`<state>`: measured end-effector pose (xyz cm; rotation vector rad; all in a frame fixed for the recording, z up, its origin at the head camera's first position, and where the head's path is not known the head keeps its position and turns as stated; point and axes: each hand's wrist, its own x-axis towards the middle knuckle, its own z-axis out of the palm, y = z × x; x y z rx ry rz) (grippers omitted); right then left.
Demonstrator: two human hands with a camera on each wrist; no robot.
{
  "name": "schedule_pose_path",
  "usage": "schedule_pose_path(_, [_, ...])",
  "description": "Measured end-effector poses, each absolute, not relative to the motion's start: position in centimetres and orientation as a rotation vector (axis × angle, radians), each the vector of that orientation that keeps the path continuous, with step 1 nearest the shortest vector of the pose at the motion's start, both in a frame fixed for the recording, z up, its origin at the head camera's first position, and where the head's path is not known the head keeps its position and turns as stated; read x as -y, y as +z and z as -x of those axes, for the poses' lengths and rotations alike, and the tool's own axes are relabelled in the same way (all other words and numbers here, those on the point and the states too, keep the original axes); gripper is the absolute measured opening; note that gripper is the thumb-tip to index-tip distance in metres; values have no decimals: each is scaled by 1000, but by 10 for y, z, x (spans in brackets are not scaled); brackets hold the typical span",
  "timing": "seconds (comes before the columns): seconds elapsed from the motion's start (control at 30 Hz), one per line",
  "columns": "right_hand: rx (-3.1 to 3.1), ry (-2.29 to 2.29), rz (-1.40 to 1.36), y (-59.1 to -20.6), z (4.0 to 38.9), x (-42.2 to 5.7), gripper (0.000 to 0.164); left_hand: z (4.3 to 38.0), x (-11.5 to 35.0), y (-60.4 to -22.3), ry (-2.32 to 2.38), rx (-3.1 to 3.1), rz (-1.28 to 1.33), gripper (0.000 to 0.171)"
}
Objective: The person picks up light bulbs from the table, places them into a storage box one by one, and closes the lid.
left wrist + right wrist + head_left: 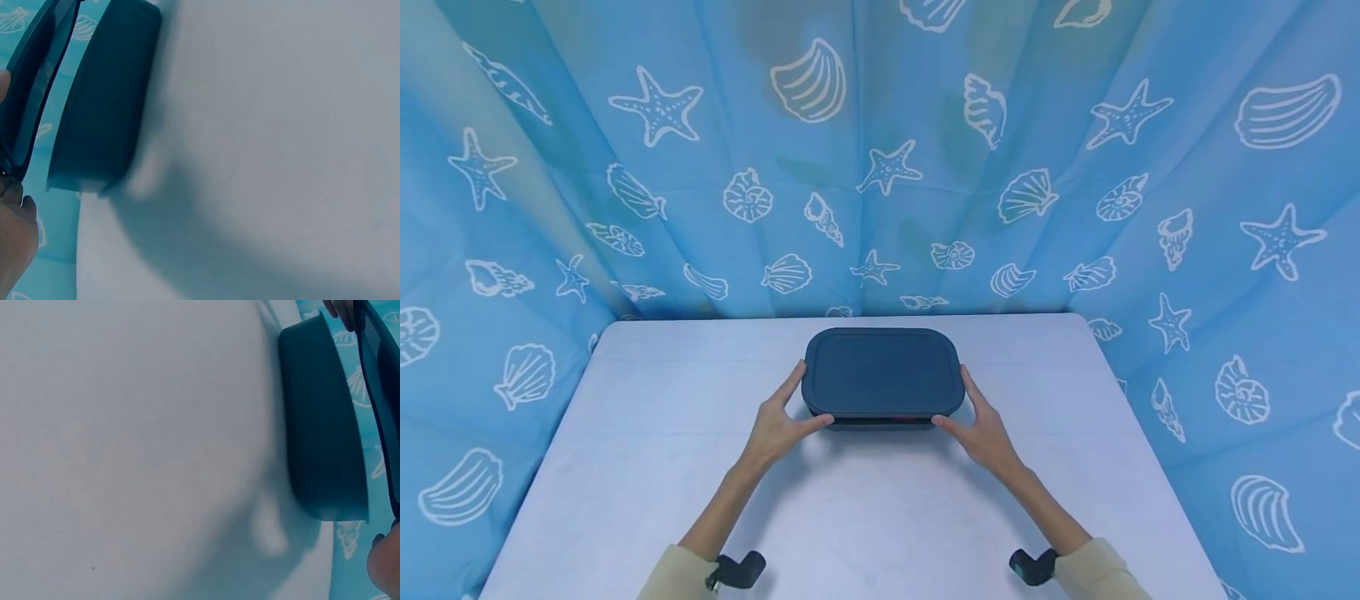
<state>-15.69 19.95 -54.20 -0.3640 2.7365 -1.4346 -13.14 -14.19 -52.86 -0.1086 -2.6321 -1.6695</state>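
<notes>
A dark blue rectangular lid (883, 371) with rounded corners is held level by both hands. Below it stands a matching deep container (106, 100) on the table; both wrist views show a gap between the two. My left hand (777, 427) grips the lid's left end, thumb at the front corner and fingers along the side. At the opposite end, my right hand (987, 433) holds the lid the same way. A thin red sliver (910, 418) shows under the lid's front edge; the rest of the container's inside is hidden.
The white table (880, 517) carries the container near its back edge. Behind and on both sides hangs a blue curtain (880, 225) printed with white shells and starfish. Each wrist wears a small black camera (741, 570).
</notes>
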Motion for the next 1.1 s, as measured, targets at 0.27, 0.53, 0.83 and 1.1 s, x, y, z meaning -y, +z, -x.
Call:
schedule_pose_path(0.27, [-2702,-1456,415,-553,160,-199,100,134,143,-540,-1658,2643,133,105])
schedule_pose_path(0.53, [-2689,-1452,446,-560,162,-201,101,134,141,-546,-1670,2609,175,105])
schedule_pose_path(0.83, [-2707,-1396,447,-568,164,-203,101,134,140,-553,-1653,2609,188,105])
schedule_pose_path(1.1, [-2714,-1376,453,-571,166,-203,102,137,140,-559,-1626,2653,153,105])
